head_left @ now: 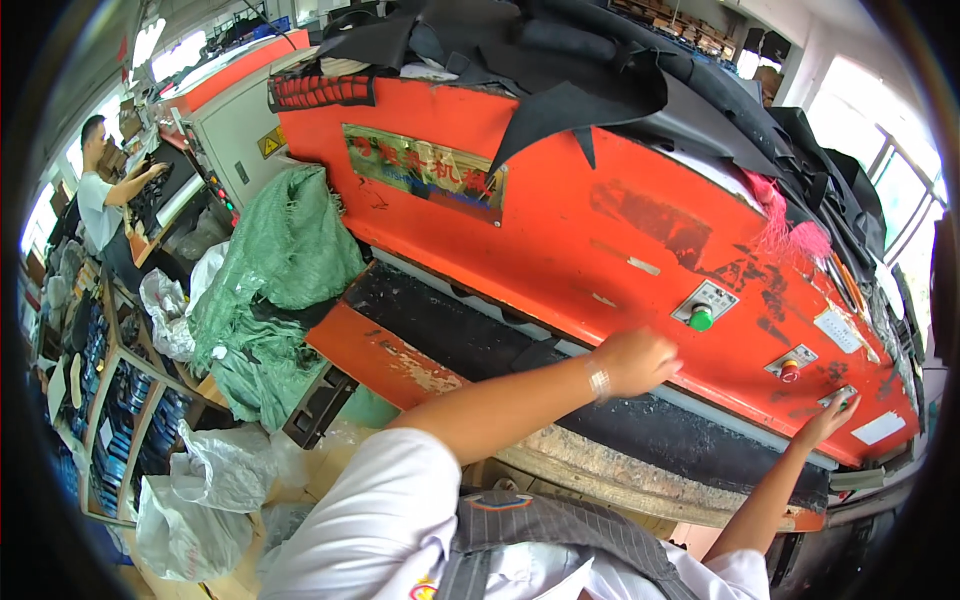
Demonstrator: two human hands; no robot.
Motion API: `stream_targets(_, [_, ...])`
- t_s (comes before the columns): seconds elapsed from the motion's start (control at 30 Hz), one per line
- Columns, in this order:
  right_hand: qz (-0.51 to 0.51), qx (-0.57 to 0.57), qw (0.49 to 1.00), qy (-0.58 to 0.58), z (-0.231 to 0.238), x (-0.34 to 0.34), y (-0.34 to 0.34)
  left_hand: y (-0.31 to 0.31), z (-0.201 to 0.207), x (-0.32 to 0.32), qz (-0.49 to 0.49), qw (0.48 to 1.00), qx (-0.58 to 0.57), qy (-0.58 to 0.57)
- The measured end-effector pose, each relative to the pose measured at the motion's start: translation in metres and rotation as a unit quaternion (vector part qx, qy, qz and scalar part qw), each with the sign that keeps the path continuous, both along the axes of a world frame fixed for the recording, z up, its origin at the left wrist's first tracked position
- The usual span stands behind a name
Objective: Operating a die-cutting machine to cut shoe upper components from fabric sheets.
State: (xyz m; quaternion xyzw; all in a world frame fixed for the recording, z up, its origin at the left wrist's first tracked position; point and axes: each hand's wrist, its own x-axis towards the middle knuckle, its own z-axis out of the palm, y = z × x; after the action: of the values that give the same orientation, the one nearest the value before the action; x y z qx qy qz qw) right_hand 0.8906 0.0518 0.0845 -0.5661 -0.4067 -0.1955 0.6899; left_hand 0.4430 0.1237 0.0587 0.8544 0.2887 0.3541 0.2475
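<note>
In front of the red press machine (560,250), my left hand (640,362) is curled into a fist with nothing showing in it. It hovers just below and left of a green push button (700,318) on a metal plate. A clear band (598,381) circles that wrist. My right hand (824,424) reaches the machine's right end, its fingers stretched out over a second button plate (842,396), partly covering a green button there. Between the hands sits a red knob (790,371). Under both arms runs the press's dark, worn bed (690,448).
Black sheet material (590,100) is heaped on the machine and hangs over its front. A green woven sack (275,290) and clear plastic bags (195,520) lie at the left, beside a shelf rack (150,420). A co-worker (100,200) stands at another machine, far left.
</note>
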Motion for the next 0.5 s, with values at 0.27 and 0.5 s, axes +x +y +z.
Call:
stream_targets(0.27, [0.220,-0.098,0.954,-0.181,-0.055,-0.170,-0.032,-0.122,-0.089,-0.123,0.125,0.968,-0.141,0.168])
stream_targets(0.5, [0.593,-0.023,0.686,-0.421,-0.058,-0.402,-0.025,-0.151,-0.133,-0.121,0.246,0.943,-0.124,0.187])
